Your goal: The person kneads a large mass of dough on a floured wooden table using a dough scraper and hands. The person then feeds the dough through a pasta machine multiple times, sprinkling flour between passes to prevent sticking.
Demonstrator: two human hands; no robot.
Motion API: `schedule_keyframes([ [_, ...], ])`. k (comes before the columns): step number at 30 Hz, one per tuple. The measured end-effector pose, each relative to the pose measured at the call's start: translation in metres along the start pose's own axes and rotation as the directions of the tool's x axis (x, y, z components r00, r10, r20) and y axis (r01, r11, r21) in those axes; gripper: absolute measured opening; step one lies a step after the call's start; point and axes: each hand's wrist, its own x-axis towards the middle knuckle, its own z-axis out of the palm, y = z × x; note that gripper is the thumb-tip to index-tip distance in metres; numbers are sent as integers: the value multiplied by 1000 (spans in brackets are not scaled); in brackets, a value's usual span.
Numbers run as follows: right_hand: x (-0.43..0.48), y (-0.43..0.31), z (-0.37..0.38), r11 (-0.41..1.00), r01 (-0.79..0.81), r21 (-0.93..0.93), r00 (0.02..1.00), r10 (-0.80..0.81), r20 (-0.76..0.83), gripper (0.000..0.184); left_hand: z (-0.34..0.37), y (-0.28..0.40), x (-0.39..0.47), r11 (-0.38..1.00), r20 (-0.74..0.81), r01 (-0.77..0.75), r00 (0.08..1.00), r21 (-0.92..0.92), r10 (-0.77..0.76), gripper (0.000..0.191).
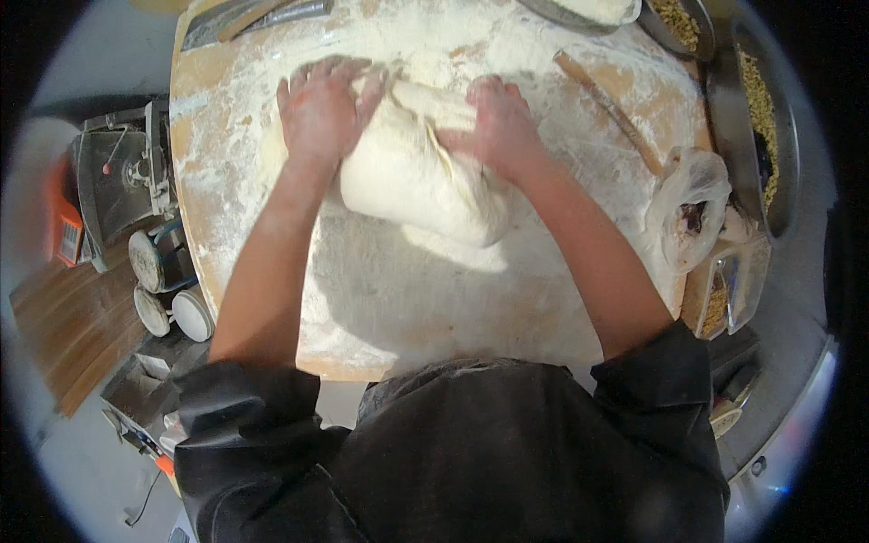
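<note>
A large pale lump of dough (414,176) lies on the floured wooden work board (434,305), with a fold running across its upper right part. My left hand (324,108) rests against the dough's upper left side, fingers spread and dusted with flour. On the right side, my right hand (499,125) grips the folded edge, its thumb over the fold and its other fingers curled; the fingertips are partly hidden. Loose flour surrounds the dough. A thin flour-dusted wooden rolling pin (611,112) lies slanted to the right of my right hand.
A wide blade (210,27) with a handle lies at the board's far left corner. Metal bowls hold flour (597,8) and crumbly food (679,24) at the far right. Along the right edge are a long metal tray (787,156), a plastic bag (686,210) and a clear container (719,298).
</note>
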Motion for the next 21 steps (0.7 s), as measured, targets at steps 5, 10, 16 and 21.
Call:
schedule_keyframes([
  [5, -35, -22, -7, 917, -290, 276, 950, 240, 200, 66, -4, -2, 4, 989, 170, -27, 984, -143, 51, 37],
  [10, -141, -85, 13, 893, -311, 325, 890, 154, 429, 66, -16, 24, -58, 933, 116, -352, 926, -78, 359, 31],
  [16, -156, -99, 37, 937, -123, 327, 906, -29, 423, 65, -43, 43, -117, 972, 121, -166, 975, -167, 187, 51],
  [21, -143, -93, 12, 905, -206, 371, 905, 32, 424, 51, -15, 37, -102, 989, 24, -144, 989, -31, 145, 54],
])
